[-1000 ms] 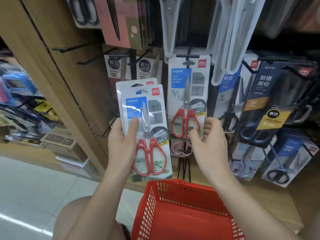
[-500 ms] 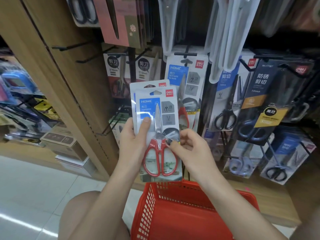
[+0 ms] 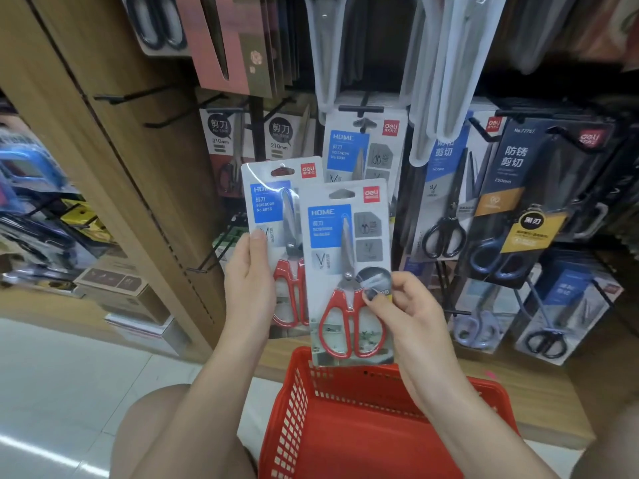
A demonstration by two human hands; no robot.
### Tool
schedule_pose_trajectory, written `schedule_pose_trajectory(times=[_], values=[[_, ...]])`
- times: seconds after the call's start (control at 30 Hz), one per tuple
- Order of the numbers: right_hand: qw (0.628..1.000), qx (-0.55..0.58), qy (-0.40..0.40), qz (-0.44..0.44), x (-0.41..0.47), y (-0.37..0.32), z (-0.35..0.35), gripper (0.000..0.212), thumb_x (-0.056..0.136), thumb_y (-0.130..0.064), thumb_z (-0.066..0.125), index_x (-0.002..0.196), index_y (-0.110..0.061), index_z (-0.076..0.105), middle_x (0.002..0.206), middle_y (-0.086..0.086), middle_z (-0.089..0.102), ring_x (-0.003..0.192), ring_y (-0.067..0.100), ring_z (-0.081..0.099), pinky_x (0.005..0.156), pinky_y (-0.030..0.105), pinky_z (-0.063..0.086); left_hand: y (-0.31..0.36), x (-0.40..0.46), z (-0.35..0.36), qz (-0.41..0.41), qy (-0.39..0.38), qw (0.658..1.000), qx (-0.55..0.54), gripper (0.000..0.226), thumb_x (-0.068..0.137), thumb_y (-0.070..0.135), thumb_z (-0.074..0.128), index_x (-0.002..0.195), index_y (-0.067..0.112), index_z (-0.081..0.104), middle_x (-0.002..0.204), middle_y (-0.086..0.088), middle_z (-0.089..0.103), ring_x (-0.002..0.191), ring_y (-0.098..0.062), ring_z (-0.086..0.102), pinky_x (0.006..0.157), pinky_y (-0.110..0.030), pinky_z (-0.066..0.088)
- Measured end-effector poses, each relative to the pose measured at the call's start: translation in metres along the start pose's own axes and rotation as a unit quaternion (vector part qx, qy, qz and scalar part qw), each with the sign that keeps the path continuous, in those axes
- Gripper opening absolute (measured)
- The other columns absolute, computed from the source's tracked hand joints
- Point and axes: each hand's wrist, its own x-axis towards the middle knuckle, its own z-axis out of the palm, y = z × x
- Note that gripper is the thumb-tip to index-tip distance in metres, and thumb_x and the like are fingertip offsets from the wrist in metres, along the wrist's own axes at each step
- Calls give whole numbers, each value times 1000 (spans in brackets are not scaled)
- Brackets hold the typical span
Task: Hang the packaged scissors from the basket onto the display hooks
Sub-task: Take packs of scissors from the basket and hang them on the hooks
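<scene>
Red-handled scissors sit in each of the two blister packs you are holding up in front of the display. Your right hand [image 3: 408, 316] pinches the front pack [image 3: 345, 271] near its lower right edge: the thumb lies across the card face just beside the red handles, and the other fingers curl behind the card, out of sight. This pack tilts slightly, with its bottom edge hanging just above the far rim of the red basket [image 3: 380, 426].

Your left hand [image 3: 249, 288] grips the rear pack [image 3: 273, 209] by its left edge, the thumb pressed flat up the front of the card beside the blue label and the remaining fingers wrapped behind it. The front pack overlaps the rear pack's right side, so the two cards touch or nearly touch there; you cannot tell which.

Behind both, a matching pack [image 3: 363, 143] already hangs on a display hook [image 3: 361, 108], flanked by dark-handled scissors [image 3: 446, 233] on the right. Bare black hooks [image 3: 128, 96] jut from the wooden panel [image 3: 103, 133] on the left.
</scene>
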Motion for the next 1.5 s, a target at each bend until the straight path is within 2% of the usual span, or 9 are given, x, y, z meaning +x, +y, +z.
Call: schedule_pose_trajectory(times=[0.2, 0.4, 0.6, 0.77, 0.97, 1.2, 1.37, 1.43, 1.5], values=[[997, 2, -4, -78, 4, -19, -7, 22, 85, -34, 76, 104, -24, 72, 106, 11, 78, 104, 32, 75, 93, 56, 59, 4, 2, 0, -5, 36, 999, 1, 31, 111, 51, 43, 99, 31, 62, 103, 5, 79, 97, -18, 79, 92, -56, 62], [995, -3, 6, -95, 25, -35, 3, 11, 92, -21, 70, 96, -30, 73, 100, 8, 80, 92, 26, 78, 80, 46, 65, 5, 2, 0, 7, 49, 998, 32, 32, 111, 52, 43, 87, 44, 63, 100, 7, 79, 95, -17, 79, 91, -55, 63], [995, -13, 60, -83, 39, -40, 15, 16, 83, -39, 75, 95, -28, 71, 96, 16, 77, 97, 49, 71, 88, 72, 54, 4, 2, -5, 32, 83, 994, 55, 29, 110, 51, 44, 88, 41, 59, 96, 13, 77, 90, -10, 79, 79, -40, 66], [991, -43, 113, -62, 60, -44, 21, 17, 89, -29, 72, 101, -17, 68, 96, 21, 74, 96, 52, 68, 82, 71, 55, 4, 3, -7, 39, 110, 991, 64, 30, 111, 49, 43, 89, 34, 58, 96, 13, 77, 92, -10, 78, 79, -38, 64], [978, -119, 158, -62, 77, -47, 22, 9, 93, -18, 73, 96, -20, 65, 93, 11, 76, 92, 37, 73, 86, 60, 58, 6, 3, -9, 51, 129, 985, 102, 31, 111, 48, 44, 88, 32, 56, 93, 13, 75, 92, -8, 76, 80, -38, 64], [959, -219, 165, -67, 70, -49, 19, 19, 95, -27, 71, 108, -24, 59, 99, -5, 68, 92, 15, 68, 88, 47, 57, 13, -8, -7, 87, 76, 988, 104, 26, 110, 48, 46, 92, 33, 56, 99, 12, 75, 96, -8, 76, 69, -25, 64], [876, -447, 103, -152, 49, -57, 12, 53, 96, -14, 65, 144, -12, 44, 138, 5, 46, 125, 20, 47, 96, 23, 33, 21, -15, -1, 134, 21, 984, 117, 21, 112, 39, 48, 94, 31, 58, 99, 12, 74, 97, -16, 75, 74, -39, 65], [808, -516, 105, -265, 42, -70, 11, 52, 93, -2, 62, 144, -1, 47, 138, 14, 46, 125, 27, 48, 100, 25, 35, 26, -15, 2, 142, 12, 983, 120, 22, 112, 38, 48, 97, 26, 59, 99, 8, 73, 97, -20, 74, 77, -47, 64], [727, -553, 122, -388, 39, -91, 11, 44, 89, 11, 58, 132, 9, 58, 130, 23, 56, 121, 36, 54, 102, 34, 41, 33, -12, 6, 151, 7, 981, 124, 29, 111, 41, 48, 100, 17, 59, 97, 10, 74, 95, -16, 75, 73, -39, 65]])
